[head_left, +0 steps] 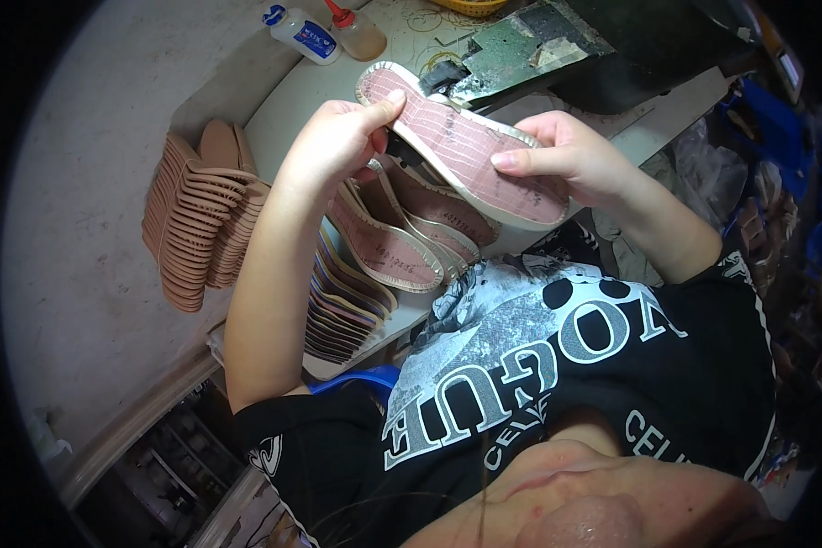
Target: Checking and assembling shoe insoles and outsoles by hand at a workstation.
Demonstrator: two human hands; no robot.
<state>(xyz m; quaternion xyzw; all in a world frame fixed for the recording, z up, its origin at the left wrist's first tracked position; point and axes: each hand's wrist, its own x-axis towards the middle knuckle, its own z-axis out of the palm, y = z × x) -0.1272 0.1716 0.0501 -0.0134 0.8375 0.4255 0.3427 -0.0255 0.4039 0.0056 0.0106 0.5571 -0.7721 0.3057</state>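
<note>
A pink insole [457,142] with pale stitched-looking lines and a cream edge is stretched between my two hands above the worktable. My left hand [342,137] grips its far left end, thumb on the pink face and fingers curled underneath. At the other end, my right hand [566,160] pinches the wider part, with its thumb lying on top and its other fingers behind. Below the held piece, several similar pink insoles [388,254] with pale rims lean together on the table edge, partly hidden by my left wrist.
Tan soles [201,219] stand stacked at the left, near thin multicoloured sole pieces [345,306]. Behind are a white bottle with a blue cap [303,36], a red-tipped squeeze bottle [360,36], a worn green machine plate [521,50] and a yellow basket [473,5].
</note>
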